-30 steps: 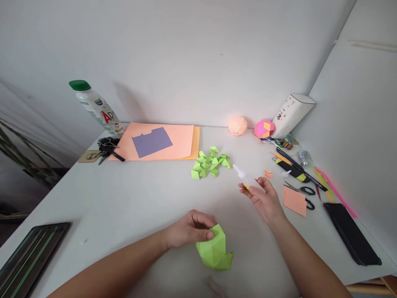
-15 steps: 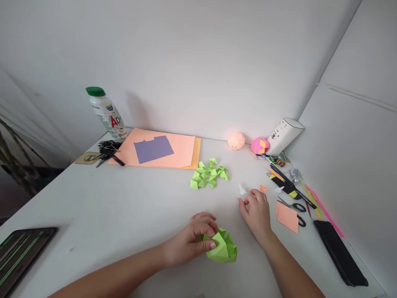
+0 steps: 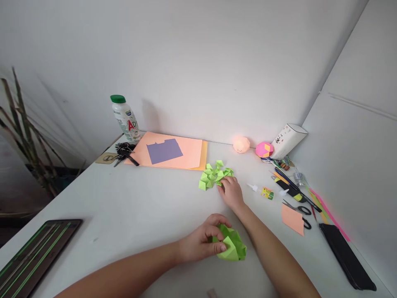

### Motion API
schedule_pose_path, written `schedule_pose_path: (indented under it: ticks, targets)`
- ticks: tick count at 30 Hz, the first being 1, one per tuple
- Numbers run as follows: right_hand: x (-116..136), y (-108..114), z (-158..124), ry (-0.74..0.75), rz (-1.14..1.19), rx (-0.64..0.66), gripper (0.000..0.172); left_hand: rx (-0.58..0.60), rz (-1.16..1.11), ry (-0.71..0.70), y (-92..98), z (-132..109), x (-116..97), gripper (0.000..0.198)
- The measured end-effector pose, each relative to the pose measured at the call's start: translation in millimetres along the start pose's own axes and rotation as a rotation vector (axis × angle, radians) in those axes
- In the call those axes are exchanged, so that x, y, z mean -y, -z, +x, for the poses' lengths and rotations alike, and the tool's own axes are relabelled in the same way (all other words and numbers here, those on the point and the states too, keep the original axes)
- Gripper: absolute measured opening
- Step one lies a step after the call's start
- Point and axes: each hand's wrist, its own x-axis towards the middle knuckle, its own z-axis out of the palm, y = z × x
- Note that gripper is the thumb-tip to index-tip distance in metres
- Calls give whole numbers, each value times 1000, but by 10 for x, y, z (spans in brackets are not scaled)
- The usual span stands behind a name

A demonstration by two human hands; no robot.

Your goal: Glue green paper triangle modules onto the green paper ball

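Because the left hand (image 3: 203, 242) wraps one side of the green shell (image 3: 236, 249), part of its rim is hidden in the head view, and whether it touches the counter (image 3: 133, 211) cannot be told. The right hand (image 3: 232, 193) covers the near right part of the green pile (image 3: 208, 179); its fingertips are among the pieces, but I cannot tell if that grip is open or pinching one. A small brown thing (image 3: 212, 293) at the bottom edge is too cut off to identify, and the tablet (image 3: 43, 252) runs out at left. Peach paper (image 3: 292, 219) hides part of the scissors (image 3: 302, 209).

The left grip is closed on the shell, thumb outside and fingers curled over the rim, with the hollow tilted up. The shell lies nearer than the pile, just left of the right forearm.

Bare counter stretches from the tablet to the pile, with a narrower gap between pile and shell. At right, the glue (image 3: 266, 193) lies near the right hand, and the black case (image 3: 347, 256) lies along the side wall (image 3: 356, 165). The back edge meets the rear wall (image 3: 198, 74).
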Motion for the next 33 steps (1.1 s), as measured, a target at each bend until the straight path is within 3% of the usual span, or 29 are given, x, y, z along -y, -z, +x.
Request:
schedule_pose_path:
  ticks: [4,11,16,24,29,33]
  targets:
    - [52,168,-168,-61,182,55,15,-43,10,45,8,-1,-10,32]
    - [281,597,-833,-286,607,191,24,-82,60,122,89,14,-85,31]
    - [386,661,-965,-592,1131,176,22,-61,42,170,93,2,-77,30]
    - [397,757,-973,-805,1232,262,31,-66,37,175,90,13,-81,28]
    - [388,730,-980,-818,1254,342,29,-69,11,154,106,25,-111,28]
    - [405,706,-983,-810,1259,281,28,-68,5,123,105,26,-118,29]
